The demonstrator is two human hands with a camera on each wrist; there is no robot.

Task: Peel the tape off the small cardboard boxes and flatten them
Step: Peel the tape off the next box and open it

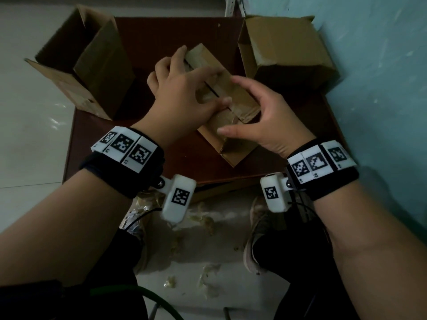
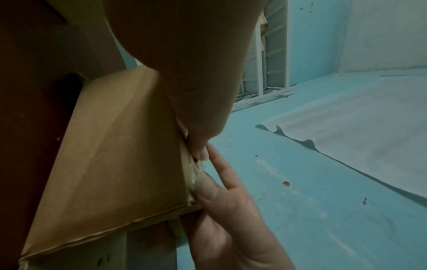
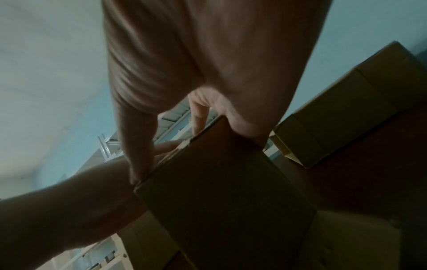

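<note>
At the centre of the dark brown bench point(image 1: 97, 144) lies a small closed cardboard box point(image 1: 240, 146), its taped top seam point(image 1: 211, 90) running from 11 toward 5 o'clock. The left hand point(image 1: 182, 98) lies over the box top, fingers spread across the far edge and thumb pressed at the seam, while the right hand point(image 1: 261, 121) cups the box's 3 o'clock side, fingers apart and loosely curved, thumb on the crinkled clear tape point(image 1: 233, 116) at the near end. An open box point(image 1: 92, 72) stands at 10 o'clock, another box point(image 1: 286, 49) at 2 o'clock
</note>
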